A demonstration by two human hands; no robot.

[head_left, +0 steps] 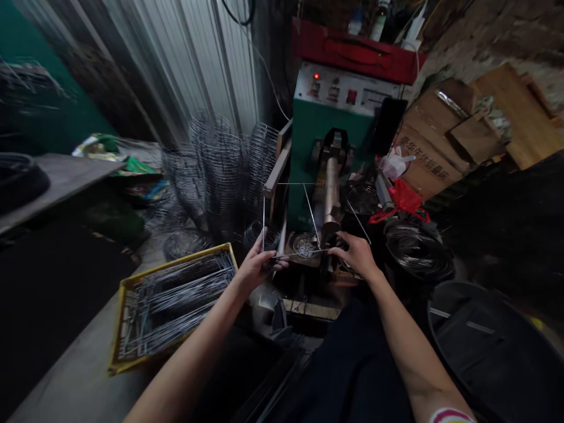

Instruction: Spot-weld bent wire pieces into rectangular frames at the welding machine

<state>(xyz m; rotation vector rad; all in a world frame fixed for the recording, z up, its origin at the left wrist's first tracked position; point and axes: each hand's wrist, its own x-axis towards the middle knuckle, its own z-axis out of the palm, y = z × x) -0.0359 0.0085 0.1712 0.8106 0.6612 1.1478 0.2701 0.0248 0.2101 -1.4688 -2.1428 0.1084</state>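
My left hand (259, 259) grips the left end of a thin bent wire frame (291, 255), fingers closed around it. At the other end, my right hand (355, 254) pinches the same wire between thumb and fingers. Thin wire sides rise from the frame in front of a green machine (304, 141). The machine's brass-coloured rod (332, 191) comes down just left of my right hand. Behind the front wire sits a small round dish (294, 245) with shiny metal bits. Some of the frame's joints are too fine to make out.
A yellow crate (121, 317) of straight wires stands at left. Stacked wire baskets (218, 170) rise behind it. Coiled wire (416, 249), a red bag (405, 197) and cardboard boxes (434, 141) lie at right. A dark round lid-like surface (493, 358) is nearest at lower right.
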